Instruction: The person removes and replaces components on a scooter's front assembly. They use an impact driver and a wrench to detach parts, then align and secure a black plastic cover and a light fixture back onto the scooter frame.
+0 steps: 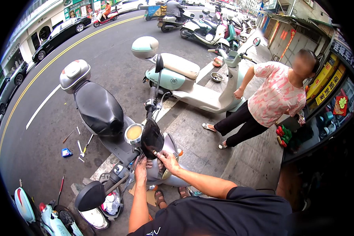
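Note:
A silver-grey scooter with a black seat stands in front of me. Its round gauge sits just behind a dark windshield. At the windshield's lower edge, my right hand is closed in a pinch on something small that I cannot make out. My left hand is beside it, against the scooter's front below the gauge; its fingers are partly hidden. The left handlebar grip and a black mirror extend near my left forearm.
Hand tools and a blue box lie on the road to the left. A mint-and-cream scooter is parked beyond. One person in a pink patterned shirt stands on the pavement at right. A teal scooter occupies the lower left.

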Demonstrator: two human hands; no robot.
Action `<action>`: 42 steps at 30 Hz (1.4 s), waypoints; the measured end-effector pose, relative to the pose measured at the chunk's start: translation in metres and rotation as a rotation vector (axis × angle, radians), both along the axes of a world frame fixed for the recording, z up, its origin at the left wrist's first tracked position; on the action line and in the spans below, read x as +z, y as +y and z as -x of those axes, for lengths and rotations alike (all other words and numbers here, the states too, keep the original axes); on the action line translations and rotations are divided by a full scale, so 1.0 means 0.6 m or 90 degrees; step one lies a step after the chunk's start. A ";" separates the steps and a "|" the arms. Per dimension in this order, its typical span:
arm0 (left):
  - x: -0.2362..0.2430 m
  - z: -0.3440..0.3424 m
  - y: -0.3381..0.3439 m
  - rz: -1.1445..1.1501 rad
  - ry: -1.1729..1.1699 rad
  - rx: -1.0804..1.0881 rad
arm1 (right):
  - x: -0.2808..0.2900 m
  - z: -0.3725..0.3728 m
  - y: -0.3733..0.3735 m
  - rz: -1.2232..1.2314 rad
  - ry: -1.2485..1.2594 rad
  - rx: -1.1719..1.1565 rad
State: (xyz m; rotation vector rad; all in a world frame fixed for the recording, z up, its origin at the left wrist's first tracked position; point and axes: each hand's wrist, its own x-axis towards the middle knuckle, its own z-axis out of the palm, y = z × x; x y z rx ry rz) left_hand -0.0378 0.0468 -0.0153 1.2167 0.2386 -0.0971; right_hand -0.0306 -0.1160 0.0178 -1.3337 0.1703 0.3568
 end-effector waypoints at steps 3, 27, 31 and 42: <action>-0.015 -0.016 -0.008 -0.074 -0.049 0.013 | 0.000 0.003 -0.002 -0.032 -0.012 0.017; 0.024 -0.023 -0.009 0.067 0.096 0.005 | -0.002 -0.004 0.004 -0.035 -0.040 0.044; -0.013 -0.012 -0.028 0.111 0.039 0.024 | -0.002 0.003 -0.006 -0.021 -0.043 0.022; 0.015 0.029 -0.032 0.130 0.027 0.032 | 0.014 0.019 -0.012 -0.022 0.015 -0.006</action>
